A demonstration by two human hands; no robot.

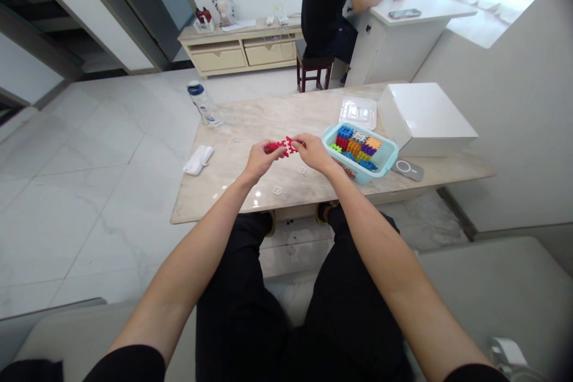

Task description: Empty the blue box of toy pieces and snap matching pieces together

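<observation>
Both my hands are raised over the marble table (242, 131), pinching small red toothed puzzle pieces (283, 146) between them. My left hand (260, 159) grips the left red piece and my right hand (313, 152) grips the right one; the pieces meet in the middle. To the right of my right hand stands a light blue box (385, 161) filled with several coloured pieces (358, 146). Two small white pieces (277, 190) lie on the table below my hands.
A clear lid (358, 111), a white box (425, 116) and a grey round-marked pad (408, 168) lie at the right. A water bottle (203, 104) and a folded white cloth (198, 159) are at the left. Another person (333, 0) sits at a white desk behind.
</observation>
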